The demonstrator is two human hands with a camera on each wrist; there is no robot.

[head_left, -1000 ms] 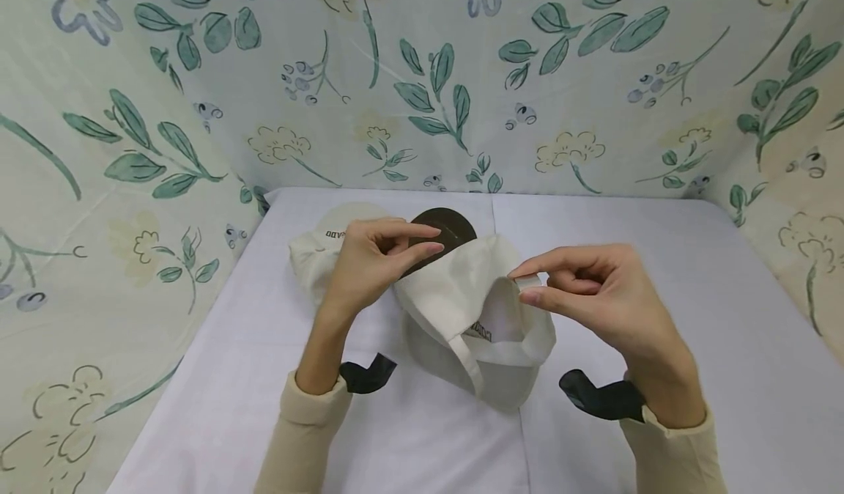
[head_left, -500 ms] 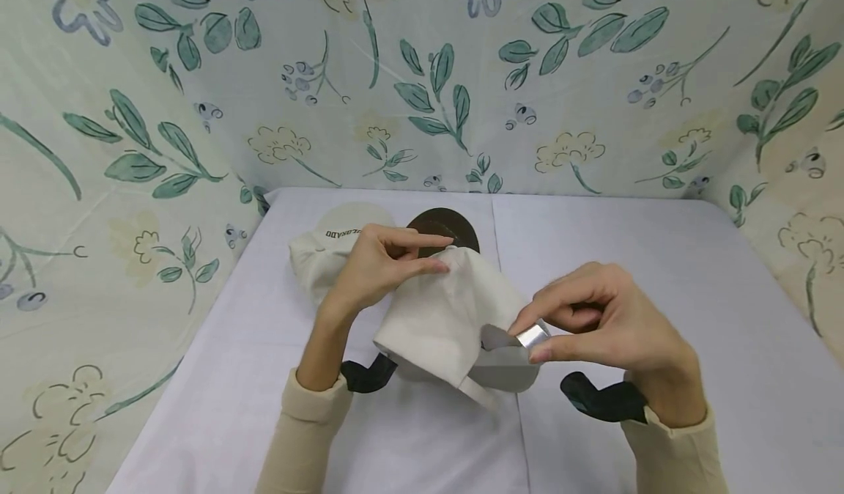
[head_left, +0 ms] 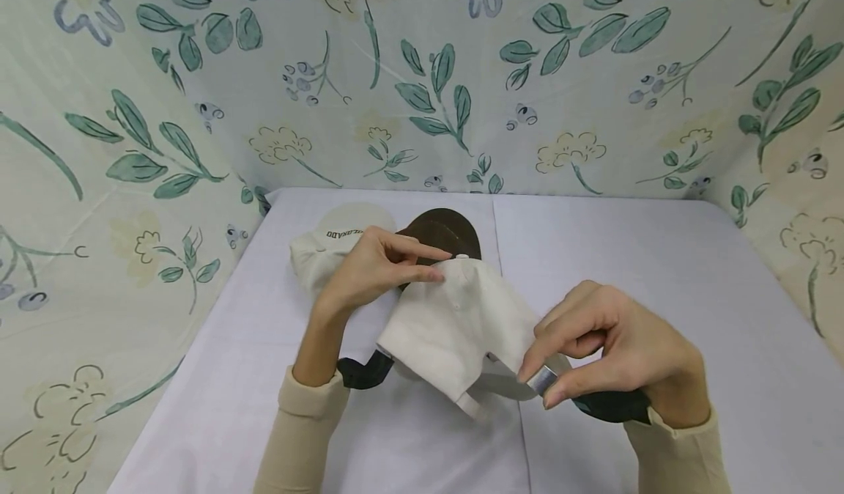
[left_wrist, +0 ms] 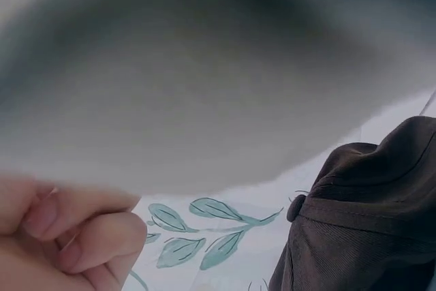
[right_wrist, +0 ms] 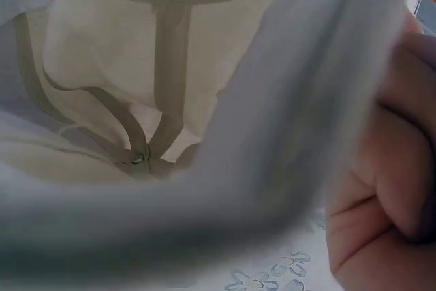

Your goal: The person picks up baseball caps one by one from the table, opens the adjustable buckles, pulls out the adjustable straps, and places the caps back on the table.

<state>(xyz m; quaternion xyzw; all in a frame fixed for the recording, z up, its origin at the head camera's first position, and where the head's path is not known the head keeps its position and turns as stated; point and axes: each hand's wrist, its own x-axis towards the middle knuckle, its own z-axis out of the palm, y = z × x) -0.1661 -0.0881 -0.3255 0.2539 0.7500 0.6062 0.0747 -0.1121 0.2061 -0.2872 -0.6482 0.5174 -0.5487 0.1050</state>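
A cream baseball cap (head_left: 435, 325) is held between both hands, its crown turned up and its back opening toward the right hand. My left hand (head_left: 376, 267) pinches the crown fabric near the top button. The right hand (head_left: 606, 347) pinches the silver metal buckle (head_left: 543, 380) at the cap's back between thumb and forefinger. In the right wrist view, the seamed cap interior (right_wrist: 109, 52) shows beside the curled fingers (right_wrist: 388, 189). Blurred cap fabric (left_wrist: 170, 107) fills most of the left wrist view and hides the left fingertips.
Behind the held cap lies a brown cap (head_left: 448, 226). Another cream cap (head_left: 310, 259) with dark lettering sits to its left, partly behind the left hand. A white cloth (head_left: 626, 245) covers the table, with floral fabric (head_left: 369, 113) hanging around it.
The right hand has moved down toward me with the buckle. The cap has tipped, so its crown now shows instead of its inside. The left hand has shifted slightly right and down.
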